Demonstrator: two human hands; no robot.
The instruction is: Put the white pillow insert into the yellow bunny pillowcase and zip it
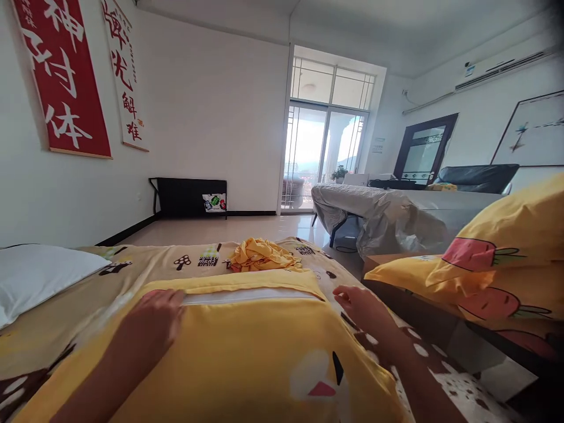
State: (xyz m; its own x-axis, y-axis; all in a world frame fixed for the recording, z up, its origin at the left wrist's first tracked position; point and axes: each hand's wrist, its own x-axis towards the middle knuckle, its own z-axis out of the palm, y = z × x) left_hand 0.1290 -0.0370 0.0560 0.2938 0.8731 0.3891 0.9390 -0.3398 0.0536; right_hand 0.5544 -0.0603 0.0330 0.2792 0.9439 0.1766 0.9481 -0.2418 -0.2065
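Note:
A yellow pillowcase [247,346] with a white inner pillow [251,295] showing through its long opening lies in front of me on the bed. A printed white figure with a pink beak marks its lower right. My left hand [154,320] is at the left end of the opening, its fingers bent closed on the pillowcase edge; the fingertips are partly hidden. Just off the opening's right corner, my right hand [359,302] hovers with loosely curled fingers, thumb apart, nothing visible in it. Crumpled yellow cloth [264,256] lies beyond the pillow.
The patterned bed sheet [163,257] bears a white pillow [48,276] at left. Yellow carrot-print pillows [520,235] are stacked at right. Beyond stand a plastic-covered table [379,205], a black folded panel [187,197] against the wall and a glass door [326,155].

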